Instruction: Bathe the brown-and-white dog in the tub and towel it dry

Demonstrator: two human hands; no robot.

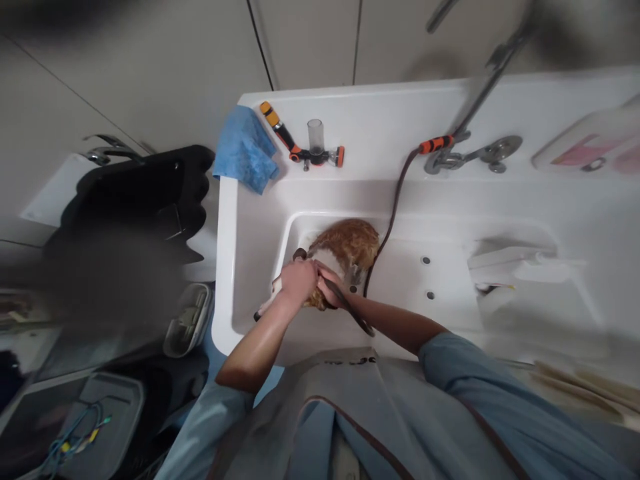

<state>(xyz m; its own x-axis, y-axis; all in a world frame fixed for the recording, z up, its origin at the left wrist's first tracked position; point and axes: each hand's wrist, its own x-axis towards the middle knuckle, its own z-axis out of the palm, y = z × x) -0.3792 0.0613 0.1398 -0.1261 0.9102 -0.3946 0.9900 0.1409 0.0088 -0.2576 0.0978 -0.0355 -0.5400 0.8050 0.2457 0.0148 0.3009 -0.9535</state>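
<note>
In the left end of the white tub (pixel 235 253), a small ginger dog (pixel 353 243) stands wet. The left hand (pixel 299 280) is closed over its back; the right hand (pixel 330 288) grips the dark hose (pixel 390 220). Wet fur looks soft, slippery and squirmy; holding around the body seems safest.

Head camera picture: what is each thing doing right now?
Small ginger-and-white furry animal: in the tub, held by both hands.
White bathtub: holds the animal.
Blue cloth: crumpled, hanging over the tub's corner.
Dark hose: hangs into the tub.
Left hand: on the animal.
Right hand: on the animal.
</note>
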